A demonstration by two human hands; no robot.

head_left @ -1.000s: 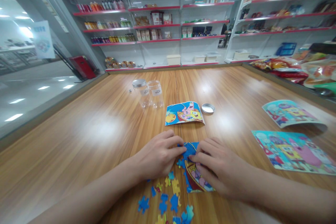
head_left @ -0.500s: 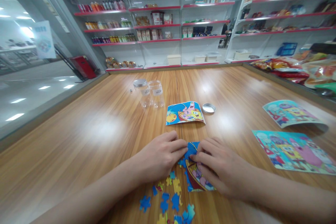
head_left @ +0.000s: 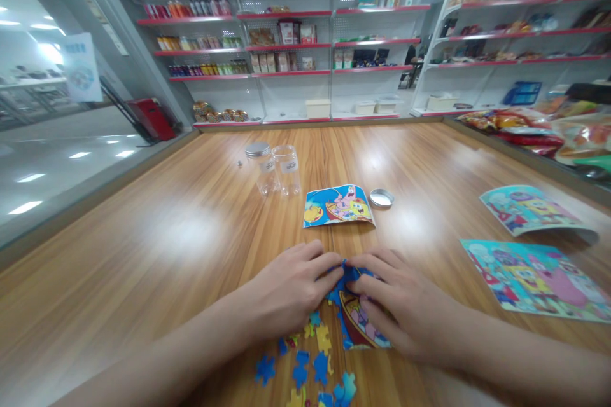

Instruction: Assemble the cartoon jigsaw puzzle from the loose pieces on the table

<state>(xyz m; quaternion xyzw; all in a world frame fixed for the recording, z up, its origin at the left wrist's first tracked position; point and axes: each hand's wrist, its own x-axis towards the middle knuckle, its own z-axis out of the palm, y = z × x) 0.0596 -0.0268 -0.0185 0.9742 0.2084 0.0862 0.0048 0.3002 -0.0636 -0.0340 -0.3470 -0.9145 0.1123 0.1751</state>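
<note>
A partly joined jigsaw puzzle (head_left: 354,318) lies on the wooden table, showing a brown boat on blue. My left hand (head_left: 300,283) is closed at its upper left edge, thumb and index finger pinched on a blue puzzle piece (head_left: 342,264). My right hand (head_left: 398,302) covers the puzzle's right side with bent fingers pressing on it, and its index fingertip meets the left fingertips at the top edge. Loose puzzle pieces (head_left: 300,369), blue and yellow, are scattered below my left hand. Beyond both hands lies a curled picture card (head_left: 338,206) with a similar boat scene.
Two clear plastic jars (head_left: 286,172) stand farther back, one lidded. A loose metal lid (head_left: 382,198) lies right of the card. Two cartoon sheets (head_left: 539,280) rest at the right. Snack bags (head_left: 520,127) adjoin the table's right edge; stocked shelves (head_left: 286,48) stand behind.
My right index finger has moved up and left to the puzzle's top edge, against the left fingertips. The left hand has barely shifted; the loose pieces lie as before.
</note>
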